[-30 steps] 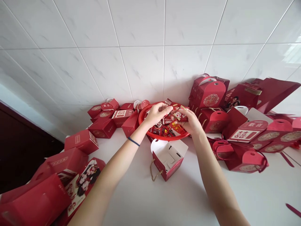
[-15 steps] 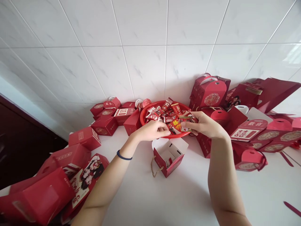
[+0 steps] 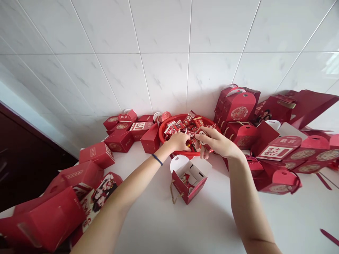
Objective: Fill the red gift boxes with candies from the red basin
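A red plastic basin (image 3: 162, 131) holds a heap of wrapped candies (image 3: 173, 127). My left hand (image 3: 180, 141), with a dark band at its wrist, reaches into the basin with curled fingers; its fingertips are partly hidden among the candies. Over the basin's right front side, my right hand (image 3: 215, 141) pinches a small wrapped candy (image 3: 203, 133) between thumb and forefinger, the other fingers hanging down. Just in front of the basin stands an open red gift box (image 3: 188, 193) with white inside and a rope handle (image 3: 173, 192). A few wrapped candies lie inside it.
Closed red gift boxes (image 3: 120, 141) line the left side, with larger ones (image 3: 53, 215) at the near left. More boxes (image 3: 239, 109) are stacked at the right against the tiled wall (image 3: 164, 77). A dark red strip (image 3: 329, 236) lies at the right on the white table (image 3: 169, 229).
More candies now show inside the open box. My left hand has moved right and deeper into the candies. My right hand has shifted left, nearer to my left hand.
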`<state>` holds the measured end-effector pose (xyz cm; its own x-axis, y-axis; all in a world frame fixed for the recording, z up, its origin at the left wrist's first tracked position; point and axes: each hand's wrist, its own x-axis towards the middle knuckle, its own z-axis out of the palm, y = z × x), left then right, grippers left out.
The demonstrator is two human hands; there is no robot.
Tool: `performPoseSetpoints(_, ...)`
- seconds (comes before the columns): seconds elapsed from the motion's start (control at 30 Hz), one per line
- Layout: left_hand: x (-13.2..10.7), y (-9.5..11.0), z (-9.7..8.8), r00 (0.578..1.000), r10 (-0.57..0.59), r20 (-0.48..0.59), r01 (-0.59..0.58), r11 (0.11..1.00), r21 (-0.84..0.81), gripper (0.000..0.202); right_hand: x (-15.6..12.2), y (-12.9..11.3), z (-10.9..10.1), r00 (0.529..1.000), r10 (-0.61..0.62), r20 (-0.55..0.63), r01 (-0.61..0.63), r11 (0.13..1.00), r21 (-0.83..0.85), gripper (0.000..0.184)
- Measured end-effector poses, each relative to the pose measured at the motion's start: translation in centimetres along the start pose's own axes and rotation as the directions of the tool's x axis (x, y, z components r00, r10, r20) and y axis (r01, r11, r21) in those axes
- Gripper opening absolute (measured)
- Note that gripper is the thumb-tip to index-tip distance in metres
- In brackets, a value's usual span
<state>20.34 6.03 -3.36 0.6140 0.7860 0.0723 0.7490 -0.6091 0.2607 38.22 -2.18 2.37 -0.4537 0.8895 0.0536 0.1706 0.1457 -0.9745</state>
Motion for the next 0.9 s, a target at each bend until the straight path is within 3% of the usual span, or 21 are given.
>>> performPoseSetpoints(0.17, 0.4, 0.2, 0.4, 0.996, -0.074, -0.045, 0.076, 0.996, 0.042, 0.011, -0.2, -0.1, -0.7, 0.973, -0.168, -0.155, 0.156, 0.984, -0.089, 0.029)
performPoseSetpoints(0.23, 0.3, 0.1, 0.3, 0.991, -0.107, -0.077, 0.110, 0.993, 0.033, 0.005, -0.4, -0.1, -1.1, 0.975, -0.155, -0.161, 0.146, 0.987, -0.066, 0.026)
performPoseSetpoints(0.4, 0.0, -0.3, 0.0, 0.972, -0.154, -0.179, 0.147, 0.988, -0.056, 0.020, -0.8, 0.2, -2.3, 0.968, -0.141, -0.208, 0.141, 0.990, -0.016, 0.029)
performPoseSetpoints(0.53, -0.1, -0.4, 0.0, 0.929, -0.220, -0.298, 0.171, 0.968, -0.183, 0.027, -1.2, 0.2, -2.8, 0.957, -0.160, -0.244, 0.160, 0.987, -0.020, 0.031)
performPoseSetpoints(0.63, -0.3, -0.7, 0.0, 0.894, -0.274, -0.354, 0.172, 0.940, -0.295, 0.030, -1.2, 0.1, -2.7, 0.970, -0.143, -0.196, 0.146, 0.989, -0.003, 0.030)
performPoseSetpoints(0.73, -0.8, -1.0, -0.1, 0.872, -0.305, -0.382, 0.137, 0.903, -0.407, 0.030, -0.9, 0.2, -2.0, 0.991, -0.119, -0.063, 0.117, 0.992, -0.038, 0.027)
performPoseSetpoints(0.83, -1.8, -1.2, -0.1, 0.845, -0.300, -0.442, -0.040, 0.791, -0.611, 0.034, -0.2, 0.8, -1.1, 0.988, -0.051, 0.146, 0.070, 0.989, -0.129, 0.020)
performPoseSetpoints(0.9, -2.8, -1.1, -0.2, 0.838, -0.267, -0.476, -0.179, 0.689, -0.702, 0.040, 0.3, 1.1, -0.7, 0.981, 0.003, 0.194, 0.037, 0.979, -0.201, 0.022)
